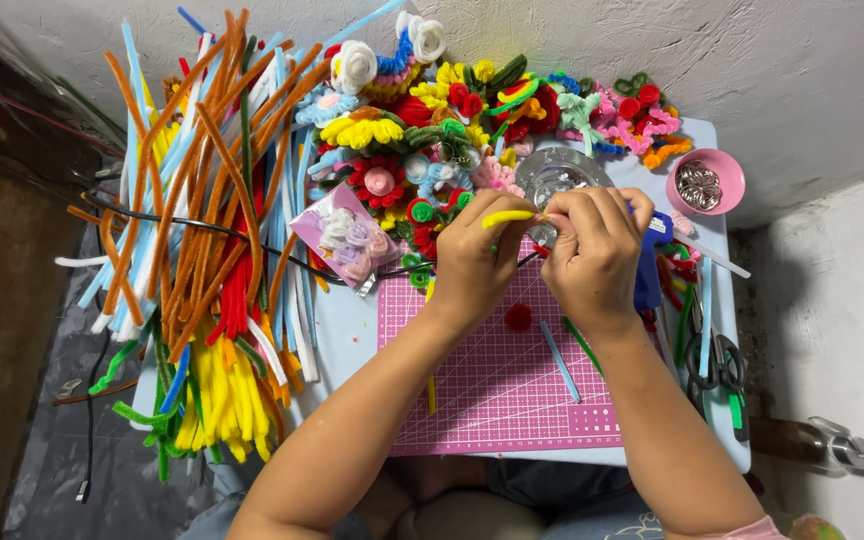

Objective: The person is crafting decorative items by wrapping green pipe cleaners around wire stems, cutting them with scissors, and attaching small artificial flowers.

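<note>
Midway, both hands, left hand [472, 255] and right hand [592, 250], pinch a yellow pipe cleaner [507, 216] above the pink cutting mat [492, 390], finished flowers [432, 130] piled at upper centre.

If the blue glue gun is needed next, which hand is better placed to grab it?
Probably right. The right hand sits directly beside the blue glue gun, nearly touching it. The left hand is on the far side, pinching the yellow pipe cleaner, and would have to cross over.

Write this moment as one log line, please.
left hand: pinches yellow pipe cleaner | right hand: pinches its other end | below: pink cutting mat | left: pipe cleaner pile
</note>
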